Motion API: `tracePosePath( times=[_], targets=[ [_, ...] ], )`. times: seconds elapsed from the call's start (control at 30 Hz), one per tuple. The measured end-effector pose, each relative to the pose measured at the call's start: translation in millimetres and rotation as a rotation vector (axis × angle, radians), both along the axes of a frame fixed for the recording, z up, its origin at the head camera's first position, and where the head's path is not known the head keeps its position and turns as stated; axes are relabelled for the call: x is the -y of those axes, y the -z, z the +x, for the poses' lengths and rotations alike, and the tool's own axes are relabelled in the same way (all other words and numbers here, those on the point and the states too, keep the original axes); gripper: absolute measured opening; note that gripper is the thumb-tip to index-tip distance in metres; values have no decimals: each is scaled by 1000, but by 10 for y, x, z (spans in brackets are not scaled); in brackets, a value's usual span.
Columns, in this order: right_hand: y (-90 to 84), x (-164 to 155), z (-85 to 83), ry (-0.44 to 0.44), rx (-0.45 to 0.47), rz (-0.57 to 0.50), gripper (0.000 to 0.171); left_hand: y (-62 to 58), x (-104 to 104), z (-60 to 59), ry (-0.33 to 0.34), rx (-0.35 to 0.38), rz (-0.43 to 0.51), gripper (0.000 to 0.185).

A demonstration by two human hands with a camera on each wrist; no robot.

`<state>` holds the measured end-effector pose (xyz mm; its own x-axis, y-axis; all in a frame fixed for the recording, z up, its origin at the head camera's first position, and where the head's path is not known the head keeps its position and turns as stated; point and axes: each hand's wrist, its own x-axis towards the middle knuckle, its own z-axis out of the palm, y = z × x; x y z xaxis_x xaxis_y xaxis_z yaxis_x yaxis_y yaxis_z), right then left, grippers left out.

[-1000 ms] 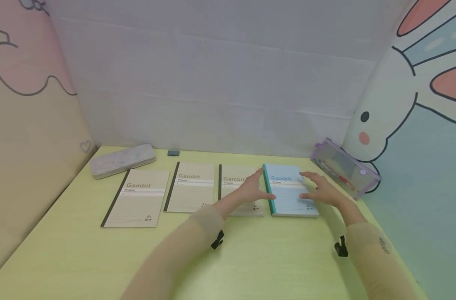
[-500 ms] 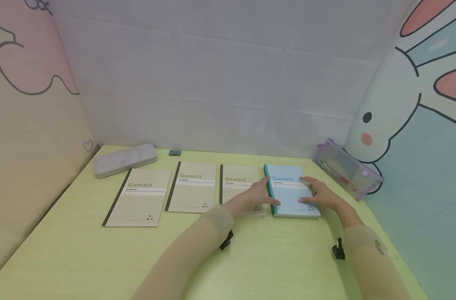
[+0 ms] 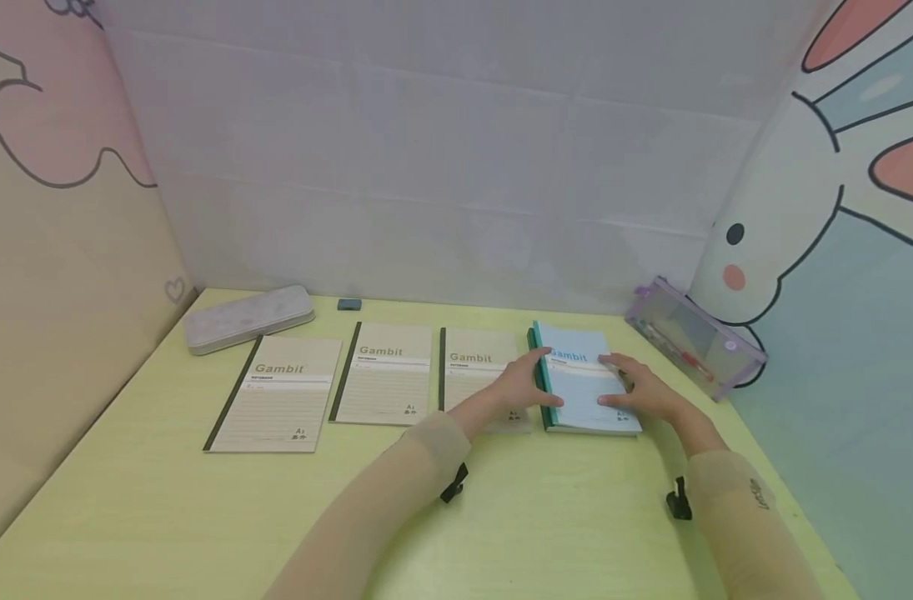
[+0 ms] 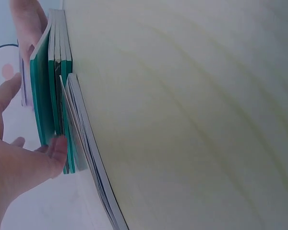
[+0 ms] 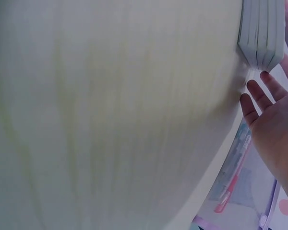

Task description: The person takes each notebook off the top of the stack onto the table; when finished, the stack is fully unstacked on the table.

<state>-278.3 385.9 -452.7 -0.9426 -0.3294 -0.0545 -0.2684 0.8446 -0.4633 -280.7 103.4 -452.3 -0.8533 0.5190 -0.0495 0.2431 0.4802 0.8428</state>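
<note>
Blue notebooks with green spines lie stacked at the right of the table. The top notebook (image 3: 579, 379) is raised along its spine, leaving a gap above the notebooks below (image 4: 63, 67). My left hand (image 3: 518, 385) holds that spine edge, thumb toward the front and fingers at the side. On the opposite edge is my right hand (image 3: 644, 390), with its thumb over the cover and fingertips at the page edges (image 5: 261, 36). Part of the nearest beige notebook (image 3: 471, 358) is hidden behind my left hand.
Two more beige notebooks (image 3: 276, 396) (image 3: 384, 375) lie to the left. A pale pencil case (image 3: 249, 318) and a small dark blue block (image 3: 348, 305) are at the back. A clear purple-edged pouch (image 3: 696, 342) with pens leans near the right wall.
Both hands have closed in on the blue stack. The top notebook's spine side has come up and shifted slightly right, away from the notebooks beneath.
</note>
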Motion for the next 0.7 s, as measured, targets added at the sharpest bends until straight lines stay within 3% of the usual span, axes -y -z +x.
tracePosePath(
  times=[0.2,0.3,0.53,0.7],
  targets=[
    [32,-14,-16,1,-4,-9,85,28,-10,-30,-29,43,170,95],
    [49,-16,-16,4,-6,-17,86,30,-15,-39,-48,71,209,98],
    [56,-16,-3,10,-11,-36,87,29,-37,-47,-41,126,173,101],
    [4,-13,23,19,-1,-57,91,9,-82,-24,-38,109,176,102]
  ],
)
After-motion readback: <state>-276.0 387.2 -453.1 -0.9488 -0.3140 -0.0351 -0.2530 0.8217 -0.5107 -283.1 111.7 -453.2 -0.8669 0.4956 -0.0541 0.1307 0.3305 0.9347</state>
